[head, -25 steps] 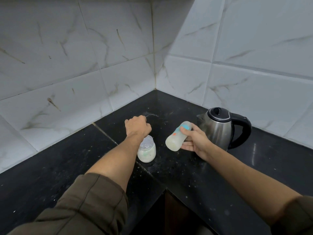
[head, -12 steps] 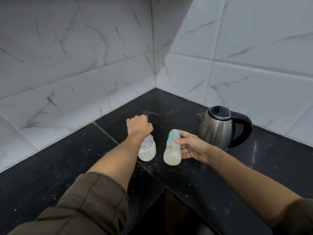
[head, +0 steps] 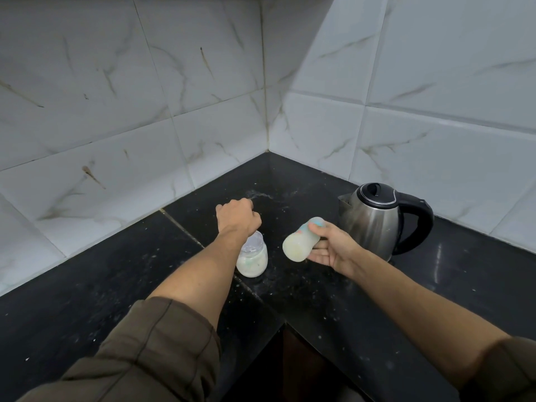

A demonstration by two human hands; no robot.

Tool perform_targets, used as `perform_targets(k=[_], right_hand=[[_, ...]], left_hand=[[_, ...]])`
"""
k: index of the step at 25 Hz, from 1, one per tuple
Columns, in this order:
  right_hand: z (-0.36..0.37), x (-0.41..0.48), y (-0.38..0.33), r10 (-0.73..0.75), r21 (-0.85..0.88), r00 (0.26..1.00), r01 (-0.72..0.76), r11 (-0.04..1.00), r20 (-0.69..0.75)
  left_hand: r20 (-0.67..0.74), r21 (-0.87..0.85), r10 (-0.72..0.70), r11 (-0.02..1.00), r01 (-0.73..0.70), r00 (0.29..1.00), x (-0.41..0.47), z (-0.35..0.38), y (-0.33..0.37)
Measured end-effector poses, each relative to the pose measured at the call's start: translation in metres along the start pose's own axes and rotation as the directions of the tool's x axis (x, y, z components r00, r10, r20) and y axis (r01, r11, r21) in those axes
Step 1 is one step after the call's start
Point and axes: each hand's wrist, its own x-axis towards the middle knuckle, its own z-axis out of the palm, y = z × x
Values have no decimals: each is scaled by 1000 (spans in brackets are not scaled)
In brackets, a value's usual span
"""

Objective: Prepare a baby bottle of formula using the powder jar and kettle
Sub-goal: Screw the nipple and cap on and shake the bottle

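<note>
My right hand (head: 333, 248) grips a baby bottle (head: 298, 242) filled with milky white liquid. The bottle is held off the counter, tilted, with its base pointing down-left toward me and its coloured markings near my fingers. A small clear powder jar (head: 253, 261) with pale powder in its lower part stands on the black counter (head: 87, 285). My left hand (head: 236, 217) is a closed fist just above and behind the jar's mouth; whether anything is inside the fist is hidden. The steel kettle (head: 372, 221) with a black lid and handle stands right of the bottle.
White marble-look tiled walls meet in a corner behind the counter. The counter is L-shaped, with its inner edge dropping away below my arms. Specks of powder lie scattered on the surface around the jar.
The bottle was tilted, stood upright half a second ago, and is tilted again now, still in my right hand. My left fist has stayed over the jar.
</note>
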Motion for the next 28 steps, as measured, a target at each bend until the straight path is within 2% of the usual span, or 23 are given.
perform_targets(k=[1, 3, 5, 8, 9, 13, 14, 17, 21, 24, 25, 28], right_hand=[[1, -2, 1, 23, -15, 999, -22, 1000, 32], [0, -4, 4, 55, -163, 978, -22, 986, 201], [-1, -5, 1, 9, -190, 964, 43, 981, 266], [0, -3, -13, -140, 17, 986, 139, 990, 91], [0, -3, -15, -162, 38, 983, 159, 986, 90], [2, -10, -10, -107, -222, 920, 202, 954, 377], [2, -10, -10, -121, -228, 915, 222, 948, 384], [4, -9, -10, -211, -107, 949, 241, 965, 234], [6, -14, -10, -172, -227, 913, 269, 936, 370], [4, -16, -11, -237, -96, 949, 261, 961, 208], [5, -17, -11, -234, -91, 950, 257, 962, 207], [2, -20, -5, -148, -220, 929, 232, 948, 339]], left_hand=[[-3, -2, -1, 1000, 1, 1000, 0, 0, 0], [-4, -5, 3, 1000, -3, 1000, 1, 0, 2], [-2, -7, 4, 1000, -4, 1000, 1, -2, 3], [-2, -4, -4, 1000, 4, 1000, 1, -2, 0], [-2, -4, -6, 1000, 6, 1000, 0, -1, 0], [2, -15, -8, 1000, 8, 1000, 0, -2, 1], [1, -14, -8, 1000, 8, 1000, 0, -3, 1], [-6, -5, -9, 1000, 9, 1000, 0, -2, -1], [2, 1, -8, 1000, 8, 1000, 0, -1, -1], [0, 12, 8, 1000, -8, 1000, 1, -3, 1], [-3, 15, 5, 1000, -5, 1000, 1, -2, 0], [0, 14, -3, 1000, 3, 1000, -2, 0, -2]])
